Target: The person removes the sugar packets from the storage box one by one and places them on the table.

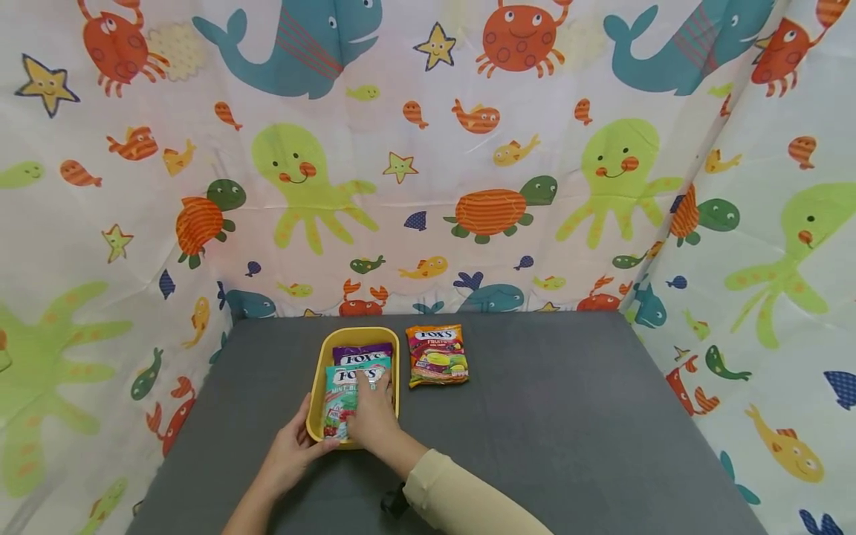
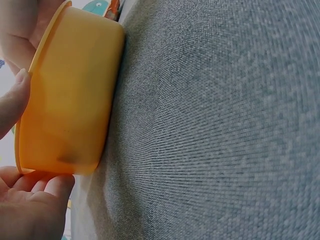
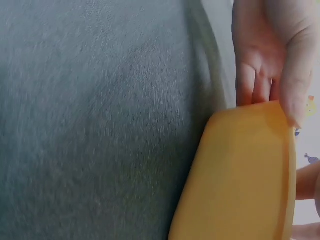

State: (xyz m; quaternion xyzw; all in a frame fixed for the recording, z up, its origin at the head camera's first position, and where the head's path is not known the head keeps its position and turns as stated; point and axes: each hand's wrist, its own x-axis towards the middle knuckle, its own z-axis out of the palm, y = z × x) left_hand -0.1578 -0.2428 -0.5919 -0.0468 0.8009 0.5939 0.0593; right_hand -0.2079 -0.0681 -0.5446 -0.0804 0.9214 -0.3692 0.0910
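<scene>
A yellow plastic container [image 1: 313,416] stands on the grey surface, holding a purple Fox's candy bag [image 1: 361,351] and, overlapping it in front, a teal Fox's mint candy bag [image 1: 337,401]. My left hand [image 1: 290,449] grips the container's near left corner, thumb at the rim and fingers along the outer wall. In the left wrist view the left hand [image 2: 37,205] shows against the container's side [image 2: 75,90]. Inside the container, my right hand [image 1: 374,416] rests on the teal bag with its fingers extended over the front. Only parts of the right hand [image 3: 307,182] enter the right wrist view.
An orange Fox's fruits candy bag [image 1: 438,357] lies to the right of the container. Grey cloth [image 1: 568,416] covers the table. A curtain [image 1: 428,148] printed with sea animals hangs behind and along both sides. Near the right sleeve is a small black object [image 1: 394,501].
</scene>
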